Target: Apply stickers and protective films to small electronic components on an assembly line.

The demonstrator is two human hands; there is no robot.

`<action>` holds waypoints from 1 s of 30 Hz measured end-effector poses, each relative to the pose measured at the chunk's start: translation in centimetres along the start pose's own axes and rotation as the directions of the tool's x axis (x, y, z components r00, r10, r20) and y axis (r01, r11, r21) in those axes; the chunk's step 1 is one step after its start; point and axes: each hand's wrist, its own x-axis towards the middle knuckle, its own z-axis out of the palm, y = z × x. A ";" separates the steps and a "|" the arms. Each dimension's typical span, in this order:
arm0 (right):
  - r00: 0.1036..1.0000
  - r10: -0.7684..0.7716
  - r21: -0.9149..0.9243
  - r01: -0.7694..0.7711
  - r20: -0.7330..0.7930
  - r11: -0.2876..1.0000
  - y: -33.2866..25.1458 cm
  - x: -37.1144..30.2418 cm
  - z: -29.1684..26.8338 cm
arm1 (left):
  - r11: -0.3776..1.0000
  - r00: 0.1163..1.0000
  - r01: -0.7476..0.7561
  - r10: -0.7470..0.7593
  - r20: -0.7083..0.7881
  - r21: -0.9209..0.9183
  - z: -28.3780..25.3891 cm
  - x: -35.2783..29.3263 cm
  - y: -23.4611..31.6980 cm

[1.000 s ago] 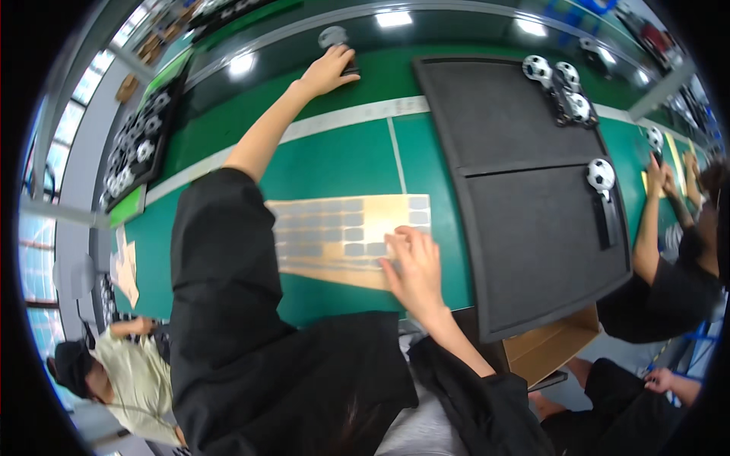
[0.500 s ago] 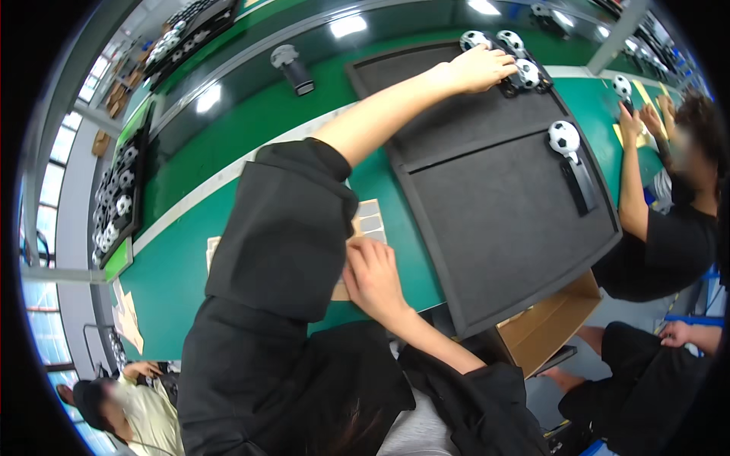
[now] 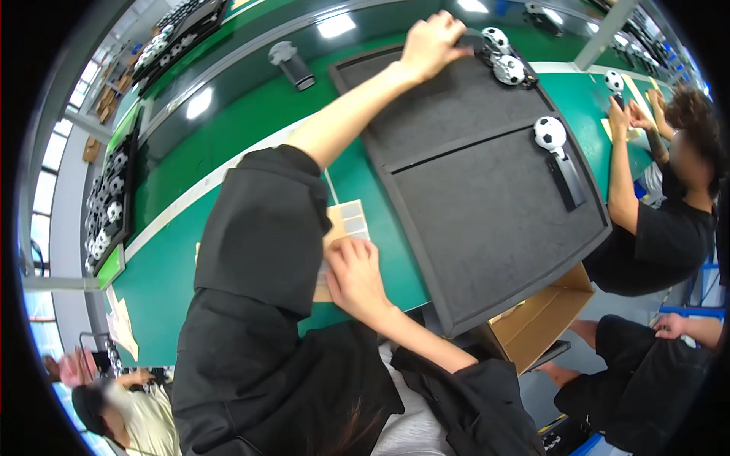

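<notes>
My left hand (image 3: 433,47) reaches over the far edge of a black tray (image 3: 487,251), fingers closed round a dark, blurred part of a ball-topped device; its ball is hidden. Just right of that hand, two more devices with black-and-white soccer-ball heads (image 3: 509,70) rest in the tray's far corner. My right hand (image 3: 356,280) is on a tan sheet of grey labels (image 3: 354,217) on the green table, its fingers bent and pressed together on the sheet; the fingertips are partly hidden. Another ball-topped device (image 3: 550,134) with a black handle lies in the tray's nearer section.
A grey-and-black device (image 3: 292,65) lies on the green surface (image 3: 243,121) beyond the table's pale rail. An open cardboard box (image 3: 540,323) stands below the tray. At the right a co-worker (image 3: 669,197) holds a similar ball-topped device (image 3: 614,82). A loaded rack (image 3: 114,190) is at the left.
My left hand has drawn left and away from the cluster with one ball-topped device. My right hand stays on the label sheet. The whole view has shifted slightly.
</notes>
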 end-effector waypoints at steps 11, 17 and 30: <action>0.998 -0.020 -0.155 0.028 0.053 0.988 -3.3 -3.2 2.2 | 0.506 0.603 0.633 -0.797 -0.036 -0.586 -30.6 -16.3 1.4; 0.978 0.068 -0.022 -0.065 0.197 0.998 -4.0 -3.1 3.0 | 0.208 0.519 0.582 -0.839 0.162 -0.786 -39.2 -25.9 5.4; 0.989 0.135 0.596 -0.144 0.060 0.790 -13.1 0.1 2.8 | -0.120 0.524 0.664 -0.630 0.573 -0.738 -41.1 -31.6 13.6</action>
